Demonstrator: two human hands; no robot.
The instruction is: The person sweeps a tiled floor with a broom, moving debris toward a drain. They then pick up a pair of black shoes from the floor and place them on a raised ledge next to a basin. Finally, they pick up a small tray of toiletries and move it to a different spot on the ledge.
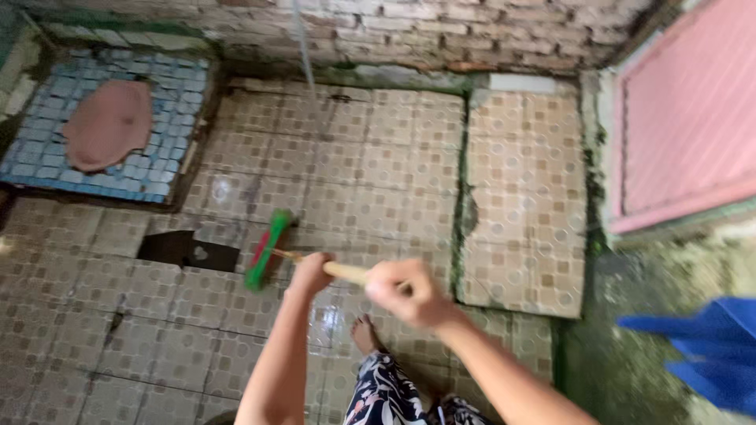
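Two hands grip one wooden broom handle [346,272], left hand [309,273] closed nearer the green-and-red brush head [266,250], right hand [408,293] closed behind it, the long axis running left across the wet tiled floor [378,165], the head resting left of both hands.

From my feed, the brush [268,250] has green and red plastic-looking bristles on a pale, smooth wooden handle [343,271]. The floor tiles [378,165] look ceramic, wet and glossy in patches. The brick wall [441,31] is rough and matt.
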